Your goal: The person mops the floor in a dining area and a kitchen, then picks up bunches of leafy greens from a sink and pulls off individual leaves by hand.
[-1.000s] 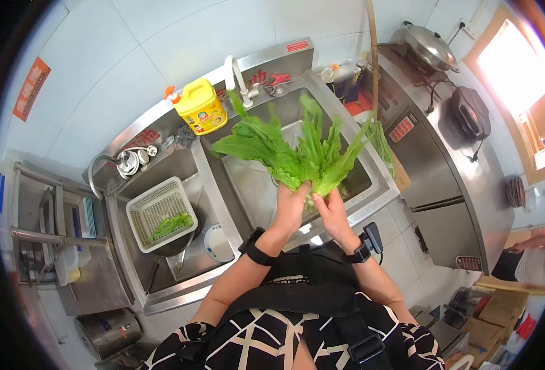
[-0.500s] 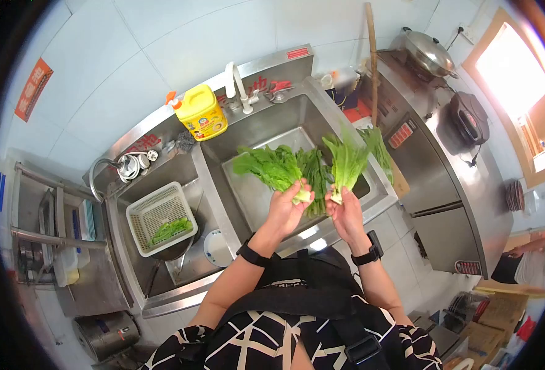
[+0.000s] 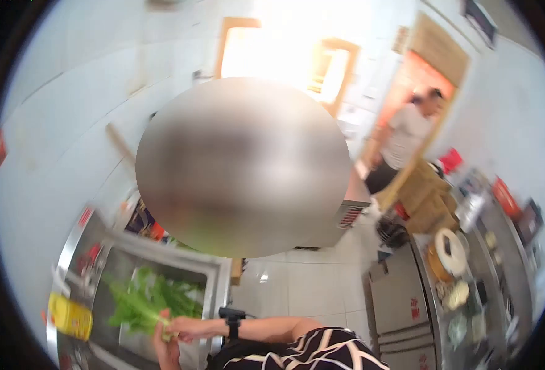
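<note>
At the lower left, my left hand (image 3: 167, 346) and my right hand (image 3: 189, 328) are close together over the sink (image 3: 119, 258). Both are closed around the pale stem ends of leafy green lettuce (image 3: 138, 301). Its leaves spread leftward and up over the basin. Motion blur and overlap hide which stems lie in which hand. More dark green leaves (image 3: 186, 298) lie behind them. A black band (image 3: 231, 322) circles my right wrist.
A yellow pump bottle (image 3: 70, 317) stands at the sink's left edge. A blurred oval covers the middle. A person (image 3: 402, 139) is at the doorway. Cardboard boxes (image 3: 426, 200), a steel cabinet (image 3: 399, 296) and a loaded counter line the right side; tiled floor (image 3: 309, 277) lies between.
The view has swung to the right, bringing the doorway, person and right-hand counter into sight. My hands, apart before with a lettuce bunch in each, are now together.
</note>
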The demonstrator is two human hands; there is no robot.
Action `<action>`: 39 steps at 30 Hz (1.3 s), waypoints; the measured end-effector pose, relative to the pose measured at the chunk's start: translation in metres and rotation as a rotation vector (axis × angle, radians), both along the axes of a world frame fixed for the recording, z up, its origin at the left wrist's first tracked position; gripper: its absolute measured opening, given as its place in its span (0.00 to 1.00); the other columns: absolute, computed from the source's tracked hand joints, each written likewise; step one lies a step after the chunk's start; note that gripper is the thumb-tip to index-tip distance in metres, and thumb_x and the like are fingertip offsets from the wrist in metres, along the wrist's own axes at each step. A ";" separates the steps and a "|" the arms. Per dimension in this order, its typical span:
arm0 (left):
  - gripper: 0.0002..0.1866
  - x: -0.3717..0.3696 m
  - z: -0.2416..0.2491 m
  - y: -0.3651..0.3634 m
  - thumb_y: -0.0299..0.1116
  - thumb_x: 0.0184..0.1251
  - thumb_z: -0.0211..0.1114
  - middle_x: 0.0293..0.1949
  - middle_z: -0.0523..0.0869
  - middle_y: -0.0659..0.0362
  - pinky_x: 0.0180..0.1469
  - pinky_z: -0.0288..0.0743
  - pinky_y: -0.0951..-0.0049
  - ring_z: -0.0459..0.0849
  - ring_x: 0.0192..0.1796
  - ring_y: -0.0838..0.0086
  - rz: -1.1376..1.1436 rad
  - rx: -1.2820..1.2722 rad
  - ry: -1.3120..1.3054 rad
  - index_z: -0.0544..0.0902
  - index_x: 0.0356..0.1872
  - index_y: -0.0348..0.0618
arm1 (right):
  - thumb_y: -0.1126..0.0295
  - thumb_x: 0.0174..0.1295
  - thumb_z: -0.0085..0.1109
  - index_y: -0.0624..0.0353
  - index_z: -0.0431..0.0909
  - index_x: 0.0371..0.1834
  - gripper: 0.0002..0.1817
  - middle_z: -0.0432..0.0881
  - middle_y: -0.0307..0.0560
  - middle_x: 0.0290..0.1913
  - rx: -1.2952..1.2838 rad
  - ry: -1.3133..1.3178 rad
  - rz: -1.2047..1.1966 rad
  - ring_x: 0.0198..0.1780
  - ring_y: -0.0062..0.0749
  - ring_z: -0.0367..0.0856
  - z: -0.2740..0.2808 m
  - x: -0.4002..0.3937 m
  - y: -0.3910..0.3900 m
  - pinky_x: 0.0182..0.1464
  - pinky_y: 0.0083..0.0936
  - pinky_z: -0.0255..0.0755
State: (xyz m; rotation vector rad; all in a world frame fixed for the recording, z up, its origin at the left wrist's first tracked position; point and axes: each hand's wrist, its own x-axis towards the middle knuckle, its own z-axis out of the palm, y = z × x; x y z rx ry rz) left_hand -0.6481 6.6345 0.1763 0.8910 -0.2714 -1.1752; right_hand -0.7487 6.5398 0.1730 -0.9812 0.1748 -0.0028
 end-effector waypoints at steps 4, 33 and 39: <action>0.15 0.048 -0.074 0.009 0.35 0.64 0.51 0.44 0.76 0.49 0.44 0.72 0.68 0.75 0.44 0.66 -0.138 -0.097 0.309 0.71 0.47 0.36 | 0.55 0.63 0.44 0.54 0.69 0.35 0.13 0.65 0.31 0.23 0.237 -0.038 0.001 0.22 0.17 0.61 0.004 -0.007 -0.001 0.23 0.16 0.56; 0.16 -0.006 0.007 0.013 0.40 0.62 0.56 0.33 0.79 0.58 0.33 0.70 0.69 0.76 0.32 0.69 0.156 0.660 -0.500 0.78 0.37 0.34 | 0.66 0.57 0.41 0.63 0.71 0.29 0.12 0.78 0.49 0.21 -1.245 0.298 0.239 0.19 0.33 0.77 -0.105 -0.020 -0.026 0.17 0.30 0.67; 0.16 0.005 -0.023 0.056 0.33 0.63 0.55 0.37 0.77 0.61 0.30 0.73 0.78 0.77 0.36 0.75 0.100 0.389 -0.033 0.67 0.52 0.46 | 0.72 0.57 0.47 0.61 0.71 0.45 0.13 0.72 0.48 0.43 -0.870 -0.266 -0.279 0.48 0.36 0.69 -0.114 -0.041 -0.049 0.53 0.28 0.63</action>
